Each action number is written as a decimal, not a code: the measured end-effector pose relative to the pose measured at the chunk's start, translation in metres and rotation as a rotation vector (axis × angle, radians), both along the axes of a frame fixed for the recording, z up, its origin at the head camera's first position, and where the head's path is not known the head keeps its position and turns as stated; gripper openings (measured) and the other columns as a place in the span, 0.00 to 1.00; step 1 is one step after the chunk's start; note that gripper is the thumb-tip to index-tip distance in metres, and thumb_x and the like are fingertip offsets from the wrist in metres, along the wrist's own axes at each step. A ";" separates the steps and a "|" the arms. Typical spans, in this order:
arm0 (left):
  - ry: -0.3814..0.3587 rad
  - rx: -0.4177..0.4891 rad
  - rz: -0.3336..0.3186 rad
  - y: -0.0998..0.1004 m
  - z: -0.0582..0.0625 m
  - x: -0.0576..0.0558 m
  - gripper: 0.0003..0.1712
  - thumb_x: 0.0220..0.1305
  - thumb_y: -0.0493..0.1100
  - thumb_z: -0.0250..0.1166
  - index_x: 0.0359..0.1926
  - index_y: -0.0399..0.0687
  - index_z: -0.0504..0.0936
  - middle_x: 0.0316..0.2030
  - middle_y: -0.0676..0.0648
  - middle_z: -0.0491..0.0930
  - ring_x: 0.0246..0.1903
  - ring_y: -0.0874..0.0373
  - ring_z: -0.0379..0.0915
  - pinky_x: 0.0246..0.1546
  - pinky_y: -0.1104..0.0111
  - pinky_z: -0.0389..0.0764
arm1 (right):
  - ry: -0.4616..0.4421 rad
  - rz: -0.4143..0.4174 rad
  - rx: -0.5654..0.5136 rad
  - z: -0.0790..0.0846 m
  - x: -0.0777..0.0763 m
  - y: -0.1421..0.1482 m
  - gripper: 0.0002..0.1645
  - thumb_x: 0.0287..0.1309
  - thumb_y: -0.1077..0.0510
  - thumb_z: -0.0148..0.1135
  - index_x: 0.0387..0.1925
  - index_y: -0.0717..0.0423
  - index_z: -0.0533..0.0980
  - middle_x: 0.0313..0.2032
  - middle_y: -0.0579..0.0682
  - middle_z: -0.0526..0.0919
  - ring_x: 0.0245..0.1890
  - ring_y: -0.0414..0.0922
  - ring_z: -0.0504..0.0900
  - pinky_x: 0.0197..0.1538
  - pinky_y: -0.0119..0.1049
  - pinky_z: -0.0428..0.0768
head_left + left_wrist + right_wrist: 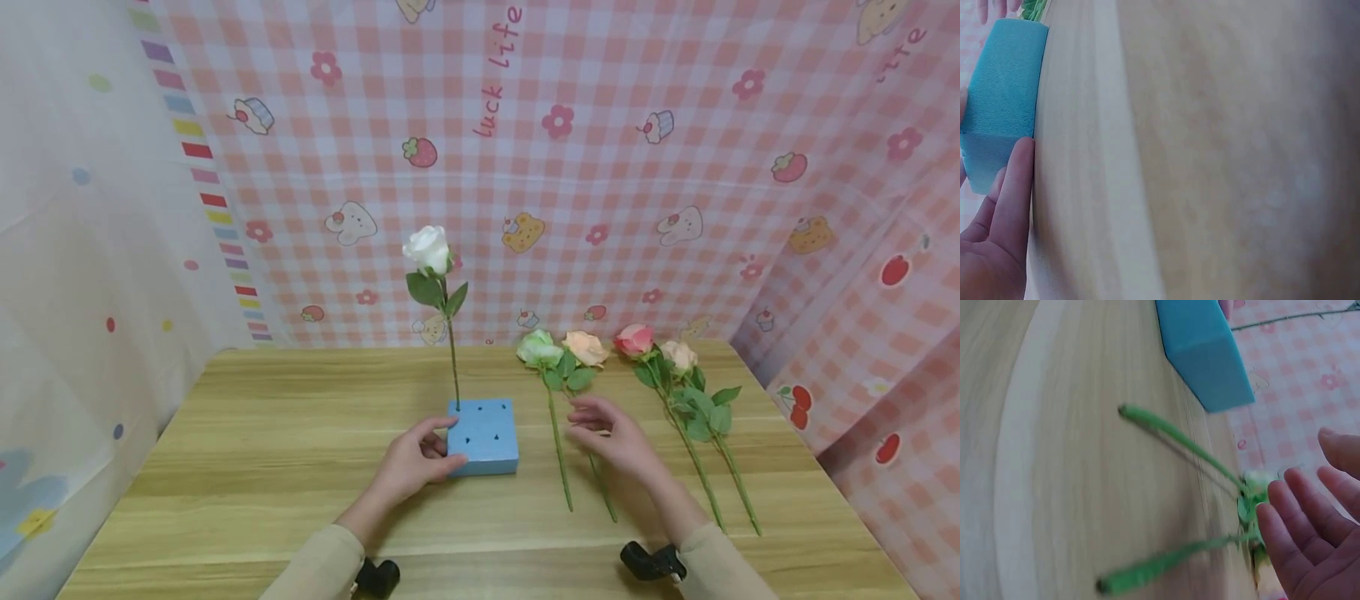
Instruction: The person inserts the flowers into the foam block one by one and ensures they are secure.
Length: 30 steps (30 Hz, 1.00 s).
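A blue foam block (482,437) with several small holes in its top sits on the table. One white rose (427,250) stands upright in the hole at its back left corner. My left hand (408,462) holds the block by its left side, thumb at the front corner and a finger at the back. My right hand (611,433) is over the stem of a peach rose (587,348), fingers loosely bent with nothing between them. Beside that lies a green-white rose (538,348), its stem toward me. In the right wrist view, the fingers (1310,531) spread near two green stems (1172,434).
Farther right lie a pink rose (635,340) and a pale cream rose (678,357), leaves overlapping. The wooden table (247,458) ends at a checked cloth backdrop (480,183). Black devices (652,562) are at both wrists.
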<state>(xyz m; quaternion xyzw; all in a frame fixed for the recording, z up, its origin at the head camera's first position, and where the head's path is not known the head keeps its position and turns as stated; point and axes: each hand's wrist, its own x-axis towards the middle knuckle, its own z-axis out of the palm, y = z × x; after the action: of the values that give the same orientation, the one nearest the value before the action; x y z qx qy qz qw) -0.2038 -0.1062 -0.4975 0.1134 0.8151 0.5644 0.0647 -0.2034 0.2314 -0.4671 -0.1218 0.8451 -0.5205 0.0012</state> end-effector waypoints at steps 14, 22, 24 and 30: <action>-0.010 0.008 0.004 0.001 0.001 0.000 0.35 0.54 0.41 0.77 0.63 0.47 0.77 0.36 0.45 0.78 0.34 0.53 0.75 0.29 0.67 0.86 | -0.009 0.016 0.048 -0.007 0.010 0.031 0.30 0.63 0.63 0.66 0.63 0.71 0.68 0.50 0.64 0.81 0.49 0.57 0.81 0.52 0.34 0.80; -0.008 0.008 0.001 0.000 -0.001 0.000 0.35 0.54 0.42 0.78 0.63 0.48 0.77 0.35 0.45 0.78 0.34 0.53 0.76 0.28 0.67 0.85 | -0.006 0.000 0.116 -0.013 0.013 0.033 0.30 0.62 0.63 0.67 0.62 0.71 0.68 0.49 0.63 0.81 0.48 0.57 0.81 0.55 0.49 0.80; -0.009 0.008 -0.001 0.000 -0.001 -0.001 0.35 0.54 0.42 0.78 0.63 0.48 0.77 0.36 0.45 0.78 0.34 0.53 0.76 0.28 0.67 0.85 | -0.001 0.001 0.130 -0.015 0.014 0.033 0.30 0.62 0.64 0.66 0.62 0.72 0.68 0.48 0.63 0.81 0.48 0.57 0.81 0.55 0.49 0.80; -0.013 0.011 -0.003 0.000 -0.002 -0.001 0.34 0.55 0.42 0.77 0.63 0.49 0.77 0.36 0.45 0.78 0.34 0.53 0.75 0.28 0.67 0.85 | -0.005 0.004 0.159 -0.017 0.016 0.031 0.30 0.60 0.64 0.68 0.61 0.71 0.69 0.48 0.61 0.81 0.47 0.55 0.80 0.54 0.49 0.80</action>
<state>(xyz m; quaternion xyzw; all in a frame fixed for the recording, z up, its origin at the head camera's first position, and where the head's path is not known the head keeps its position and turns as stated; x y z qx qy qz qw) -0.2049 -0.1061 -0.4993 0.1116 0.8112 0.5697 0.0701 -0.1876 0.2628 -0.4842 -0.1217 0.8834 -0.4523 0.0142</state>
